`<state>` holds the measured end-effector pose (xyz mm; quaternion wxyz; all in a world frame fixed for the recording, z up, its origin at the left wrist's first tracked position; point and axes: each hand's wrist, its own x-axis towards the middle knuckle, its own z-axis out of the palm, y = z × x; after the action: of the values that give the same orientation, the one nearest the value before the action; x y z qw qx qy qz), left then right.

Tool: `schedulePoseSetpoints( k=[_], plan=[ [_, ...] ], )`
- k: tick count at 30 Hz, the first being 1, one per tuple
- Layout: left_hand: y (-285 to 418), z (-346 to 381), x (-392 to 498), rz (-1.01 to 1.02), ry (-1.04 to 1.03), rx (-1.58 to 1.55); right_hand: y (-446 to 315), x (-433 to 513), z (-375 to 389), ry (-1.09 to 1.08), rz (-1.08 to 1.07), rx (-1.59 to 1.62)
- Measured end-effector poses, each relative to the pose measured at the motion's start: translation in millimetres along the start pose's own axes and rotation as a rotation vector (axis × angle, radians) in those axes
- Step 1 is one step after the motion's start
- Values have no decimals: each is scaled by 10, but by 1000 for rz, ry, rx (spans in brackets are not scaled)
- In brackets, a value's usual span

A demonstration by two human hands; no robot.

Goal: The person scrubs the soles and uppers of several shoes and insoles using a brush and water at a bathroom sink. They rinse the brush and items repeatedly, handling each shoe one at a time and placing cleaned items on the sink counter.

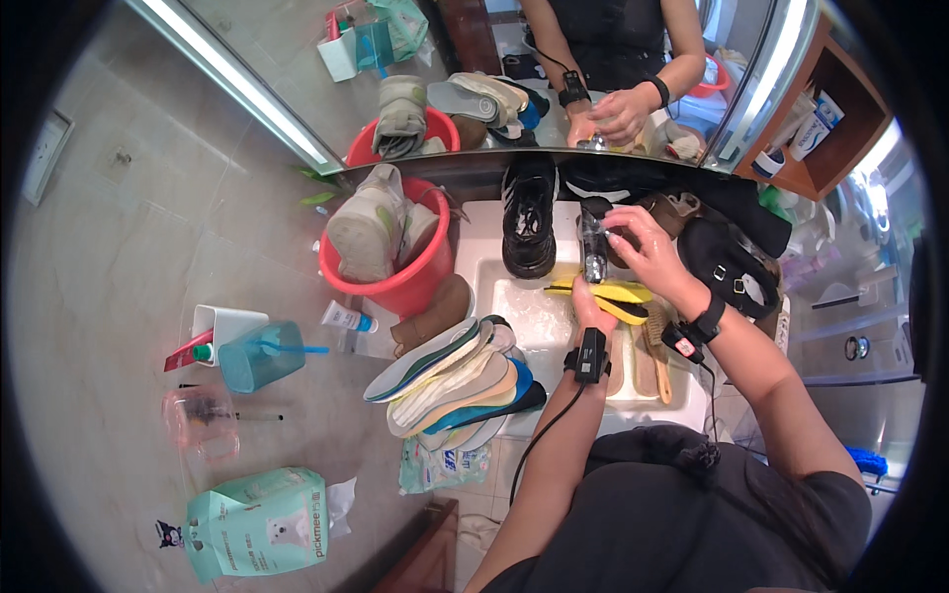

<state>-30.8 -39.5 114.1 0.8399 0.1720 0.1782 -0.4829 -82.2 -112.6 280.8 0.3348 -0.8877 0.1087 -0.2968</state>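
Observation:
My left hand (591,305) is low in the white sink (485,278), under the faucet (594,256), holding yellow insoles (621,291) with dark undersides. My right hand (643,248) is raised at the faucet's right side, fingertips near or on its body; whether they touch it cannot be told. A wooden scrubbing brush (652,333) and another wooden-backed piece (639,363) lie in the sink, right of my left wrist. Left of the faucet, a black sneaker (529,215) rests over the sink's back rim. A pile of insoles (460,385) lies at the sink's left edge.
A red bucket (400,285) with light sneakers (367,230) stands left. Brown footwear (437,315) and a tube (348,317) lie near it. Black strapped shoes (723,263) crowd the right rim. A mirror (474,67) rises behind. Cables hang from both wrists.

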Motion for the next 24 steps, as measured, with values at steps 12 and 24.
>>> schedulePoseSetpoints(
  k=[12, 24],
  plan=[
    [236, -10, -940, -317, -73, -52, 368, -471, -76, -341, -160, -64],
    [-63, 403, -1714, -603, -339, -236, 273, -1424, 344, 17, 966, 2012]
  ],
)
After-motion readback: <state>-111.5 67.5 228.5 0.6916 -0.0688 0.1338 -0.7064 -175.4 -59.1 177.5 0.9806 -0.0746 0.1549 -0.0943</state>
